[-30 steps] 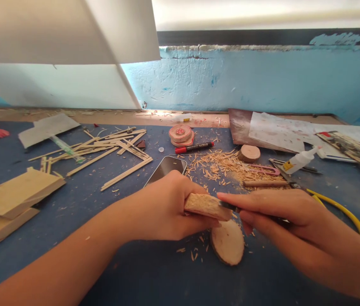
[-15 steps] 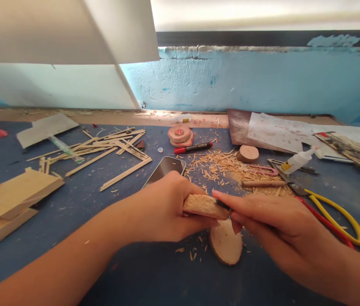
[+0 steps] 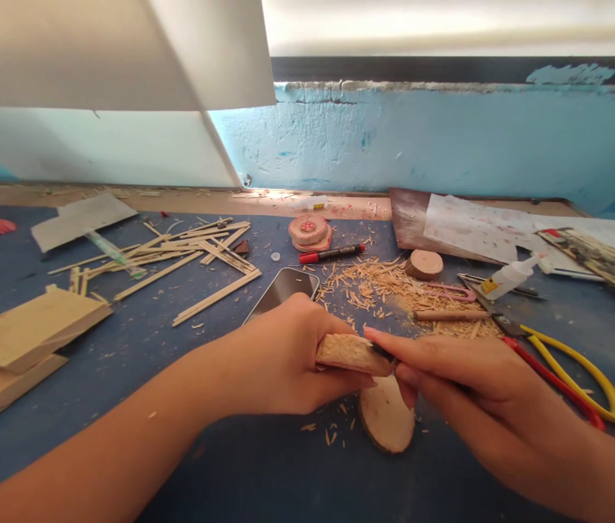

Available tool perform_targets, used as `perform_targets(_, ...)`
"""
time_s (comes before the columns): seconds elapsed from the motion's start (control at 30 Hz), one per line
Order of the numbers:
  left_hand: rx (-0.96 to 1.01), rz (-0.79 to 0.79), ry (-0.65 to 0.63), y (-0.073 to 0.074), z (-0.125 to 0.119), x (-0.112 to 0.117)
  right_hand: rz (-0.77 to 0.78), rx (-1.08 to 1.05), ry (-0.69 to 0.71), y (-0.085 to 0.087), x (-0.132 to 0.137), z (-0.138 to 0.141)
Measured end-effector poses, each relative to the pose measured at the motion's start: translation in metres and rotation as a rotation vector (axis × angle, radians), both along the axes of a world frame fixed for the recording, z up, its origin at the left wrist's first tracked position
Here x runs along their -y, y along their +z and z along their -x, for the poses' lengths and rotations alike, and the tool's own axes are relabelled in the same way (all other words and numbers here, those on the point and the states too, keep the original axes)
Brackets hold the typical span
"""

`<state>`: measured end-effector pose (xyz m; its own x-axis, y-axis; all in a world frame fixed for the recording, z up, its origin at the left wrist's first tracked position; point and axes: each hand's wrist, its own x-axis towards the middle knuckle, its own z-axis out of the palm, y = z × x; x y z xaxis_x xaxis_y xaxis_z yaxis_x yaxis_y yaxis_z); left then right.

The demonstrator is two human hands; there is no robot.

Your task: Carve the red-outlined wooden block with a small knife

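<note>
My left hand [image 3: 296,359] is closed around a wood slice [image 3: 351,354], held on its side with the pale edge facing up. My right hand [image 3: 454,378] pinches a small dark blade [image 3: 382,351] whose end touches the right part of that edge. Most of the blade and any handle are hidden by my fingers. Beneath both hands a second, oval wood slice [image 3: 388,415] lies flat on the dark blue table, with a few shavings [image 3: 334,428] beside it.
A phone [image 3: 285,287] lies just beyond my left hand. Wood shavings [image 3: 372,283], a red marker [image 3: 332,253] and a small wood round [image 3: 424,264] are further back. Yellow-and-red-handled pliers [image 3: 573,363] and a glue bottle [image 3: 511,277] sit right; thin sticks [image 3: 214,250] and boards [image 3: 29,330] left.
Almost nothing differs. The whole view has shifted very slightly, and both hands keep the same hold, with the blade still on the slice's edge.
</note>
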<state>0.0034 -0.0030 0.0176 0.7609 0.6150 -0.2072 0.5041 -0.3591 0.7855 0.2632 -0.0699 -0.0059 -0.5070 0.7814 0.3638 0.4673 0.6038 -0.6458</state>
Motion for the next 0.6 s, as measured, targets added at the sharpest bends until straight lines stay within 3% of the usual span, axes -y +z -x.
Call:
perform_targets(0.1,0.007,0.013,-0.003,0.0006,-0.0002,0.0002,0.074,-0.025,-0.02,0.003,-0.0003,0.0008)
perform_targets(0.27,-0.035,-0.007,0.007,0.0008,-0.0008,0.0005,-0.135,0.076,0.011,0.0021,-0.0012,0.0002)
perform_targets(0.47,-0.013,0.0,-0.004,0.0016,-0.0015,0.0005,0.113,-0.073,-0.016,0.003,-0.0012,0.0037)
perform_targets(0.6,-0.051,-0.025,0.01,0.0005,-0.0021,0.0009,-0.101,0.031,-0.006,0.0035,0.0004,0.0015)
